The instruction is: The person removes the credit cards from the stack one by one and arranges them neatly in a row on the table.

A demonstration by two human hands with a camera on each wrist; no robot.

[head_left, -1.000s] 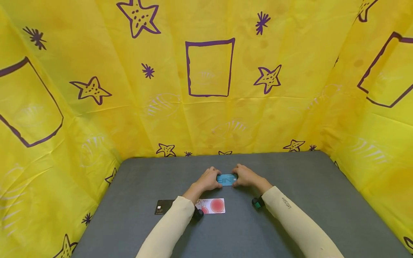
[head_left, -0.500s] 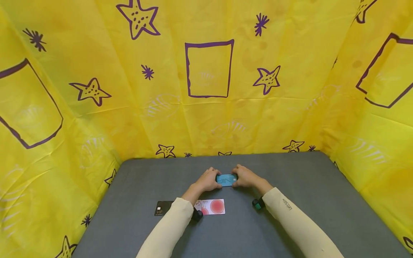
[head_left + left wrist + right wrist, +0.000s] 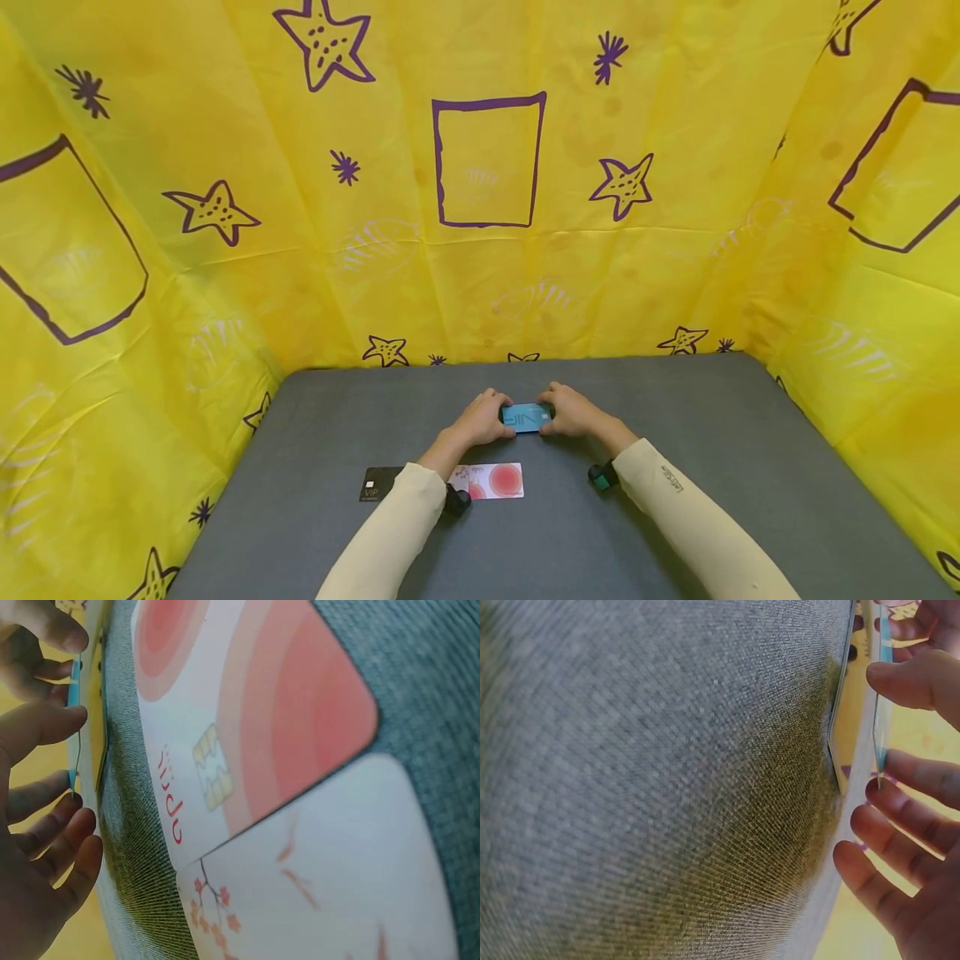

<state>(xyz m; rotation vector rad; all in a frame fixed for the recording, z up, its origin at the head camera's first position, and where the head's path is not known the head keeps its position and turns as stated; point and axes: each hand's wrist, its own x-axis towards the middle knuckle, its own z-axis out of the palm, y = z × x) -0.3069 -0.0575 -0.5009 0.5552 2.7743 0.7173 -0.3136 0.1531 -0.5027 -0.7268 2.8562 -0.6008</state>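
Note:
A light-blue card with "VIP" lettering [image 3: 527,417] is between my two hands near the middle of the table. My left hand [image 3: 482,418] pinches its left end between thumb and fingers. On the opposite end, my right hand [image 3: 573,412] holds it the same way. Both wrist views show the blue card [image 3: 74,694] nearly edge-on, slightly bent, and apart from the table. The other fingers of each hand are spread, holding nothing. Closer to me lie a white card with red circles [image 3: 505,480], a blossom-patterned card [image 3: 337,862] and a black VIP card [image 3: 381,481], partly hidden by my left arm.
The grey cloth-covered table [image 3: 675,433] stretches around the cards. A yellow curtain [image 3: 487,283] with purple starfish drawings hangs behind it and along both sides. A dark wrist camera [image 3: 602,475] hangs under my right wrist.
Both hands keep their hold on the blue card, which has shifted only very slightly. The other cards stay where they were.

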